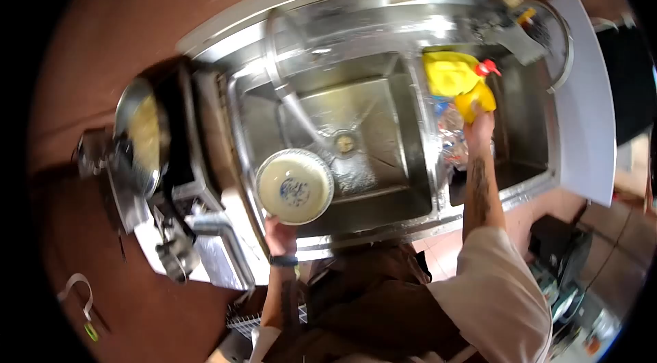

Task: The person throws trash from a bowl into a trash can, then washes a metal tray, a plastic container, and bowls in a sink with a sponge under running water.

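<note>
Gripping patterned bowl (295, 186) by near rim, left hand (280, 234) had fingers partly curled, bowl over near-left corner of left sink basin (369, 89). Right hand (480, 125) had fingers closed around yellow sponge (474, 100) over right basin (525, 140), just beside yellow bottle (448, 74) with red cap (488, 67). Water (301, 114) ran from curved faucet (270, 45) toward drain (344, 143). Pan (142, 134) stood left of sink.

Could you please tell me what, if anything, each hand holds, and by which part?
Left hand: the bowl, by its near rim. Right hand: a yellow item, by its near side.
</note>
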### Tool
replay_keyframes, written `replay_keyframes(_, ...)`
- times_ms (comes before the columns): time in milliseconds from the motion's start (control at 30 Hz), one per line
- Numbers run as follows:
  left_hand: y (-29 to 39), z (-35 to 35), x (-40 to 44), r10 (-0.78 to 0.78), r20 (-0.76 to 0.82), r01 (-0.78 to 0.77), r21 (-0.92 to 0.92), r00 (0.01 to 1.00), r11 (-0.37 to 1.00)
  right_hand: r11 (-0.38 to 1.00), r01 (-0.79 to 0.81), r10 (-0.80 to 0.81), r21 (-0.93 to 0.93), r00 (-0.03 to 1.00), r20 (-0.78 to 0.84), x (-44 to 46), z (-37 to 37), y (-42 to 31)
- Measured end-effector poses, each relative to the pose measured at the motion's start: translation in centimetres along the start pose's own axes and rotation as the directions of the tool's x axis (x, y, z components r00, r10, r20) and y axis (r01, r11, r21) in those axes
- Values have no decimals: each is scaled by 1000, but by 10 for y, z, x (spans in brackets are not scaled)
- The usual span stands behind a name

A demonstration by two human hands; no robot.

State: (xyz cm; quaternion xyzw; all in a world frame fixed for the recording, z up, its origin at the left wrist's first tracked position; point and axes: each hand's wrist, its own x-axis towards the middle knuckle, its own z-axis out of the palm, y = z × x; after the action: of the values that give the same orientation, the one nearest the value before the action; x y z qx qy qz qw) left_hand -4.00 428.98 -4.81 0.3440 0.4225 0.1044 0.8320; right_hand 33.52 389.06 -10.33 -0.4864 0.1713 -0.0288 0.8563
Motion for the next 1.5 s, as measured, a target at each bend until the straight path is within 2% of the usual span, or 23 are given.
replay_keyframes(67, 3, -5, -5, 53, 11, -53, 0, 999, 999, 955, -295, 287, -41, 879, 382, -49, 34, 54)
replay_keyframes(167, 10, 9, -16, 69, -53, -69, 6, 996, 998, 840, -445, 542, -311, 681, 491, -136, 123, 145)
replay_keyframes(233, 12, 11, -23, 109, -62, -109, 13, 992, 994, 688, -467, 718, -556, 550, 426, -167, 171, 175)
replay_keyframes(300, 16, 9, -28, 106, -98, -100, 64, 990, 993, 526, -461, 812, -714, 524, 259, -169, 173, 204)
replay_keyframes(367, 14, -1, -27, 104, -30, -98, 155, 994, 983, 620, -521, 769, -586, 552, 322, -179, 170, 169)
replay_keyframes(433, 1, 2, -23, -38, 9, 37, 126, 999, 991, 744, -494, 662, -449, 630, 405, -182, 149, 133)
replay_keyframes(533, -22, 22, -13, -154, 85, 141, 144, 984, 979, 742, -116, 527, -660, 708, 469, -172, 131, 114)
replay_keyframes(633, -47, 46, 4, -233, 145, 217, 119, 962, 969, 260, 529, 339, -808, 733, 590, -185, 140, 97)
replay_keyframes(667, -45, 60, 4, -266, 170, 247, 124, 949, 961, 254, 572, 380, -780, 683, 624, -195, 149, 86)
replay_keyframes(700, -53, 61, 11, -287, 189, 268, 119, 939, 956, 36, 656, 416, -754, 676, 608, -205, 153, 83)
replay_keyframes(767, -62, 65, 18, -335, 175, 322, 100, 926, 941, -59, 744, 469, -665, 609, 640, -236, 167, 59)
replay_keyframes(900, -54, 60, 11, -238, 163, 233, 53, 957, 971, 147, 916, 590, -372, 221, 777, -276, 115, 64)
replay_keyframes(967, -55, 43, 7, -238, 63, 229, 121, 969, 966, 26, 952, 702, -306, 200, 683, -266, 124, 63)
replay_keyframes(1033, -55, 32, 5, -216, -13, 216, 157, 976, 964, -6, 903, 496, -429, 375, 783, -256, 125, 111)
replay_keyframes(1100, -60, 15, 11, -199, -54, 206, 169, 978, 964, 102, 666, 566, -739, 572, 594, -269, 163, 129)
replay_keyframes(1167, -39, 15, 12, -173, -78, 183, 161, 982, 970, 343, 569, 442, -747, 604, 663, -294, 175, 159)
replay_keyframes(1233, -22, 8, 16, -154, -101, 164, 97, 983, 982, 464, 444, 588, -767, 493, 641, -316, 177, 169)
replay_keyframes(1267, -15, -8, 23, -142, -66, 153, 213, 988, 965, 421, 537, 707, -731, 310, 636, -311, 183, 159)
replay_keyframes(1300, -14, -19, 27, -146, -53, 152, 148, 988, 977, 391, 625, 805, -676, 125, 581, -300, 185, 147)
replay_keyframes(1333, -4, -14, 20, -110, -84, 123, 177, 990, 976, 285, 782, 801, -554, 122, 586, -294, 180, 146)
replay_keyframes(1367, 3, -9, 15, -73, -111, 95, 204, 991, 974, 156, 892, 764, -424, 162, 624, -284, 177, 154)
replay_keyframes(1433, -2, -13, 17, -98, -73, 108, 160, 993, 981, 203, 763, 496, -614, 461, 736, -280, 176, 169)
replay_keyframes(1500, -11, -18, 29, -85, -12, 86, 185, 996, 979, 485, 433, 401, -760, 662, 633, -293, 193, 189)
